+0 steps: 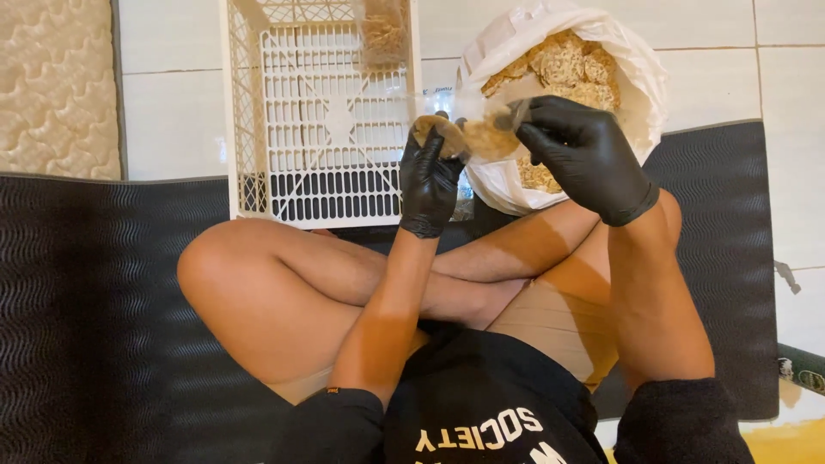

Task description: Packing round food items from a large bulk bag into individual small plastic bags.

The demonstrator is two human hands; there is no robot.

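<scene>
Left hand [430, 176], in a black glove, fingers closed around a round tan cracker [436, 131]; right hand [584, 155], also gloved, fingertips pinched on the edge of a small clear bag [488, 129] with crackers in it, held between the two hands. Behind them stands a white sack [640, 77] full of the same crackers and, to its left, a white plastic crate [318, 112]; the person sits cross-legged on a black ribbed mat [94, 301] over white floor tiles [172, 103].

White tiled floor [172, 103] under a black ribbed mat [86, 326], beige quilted mattress [51, 86] beside
</scene>
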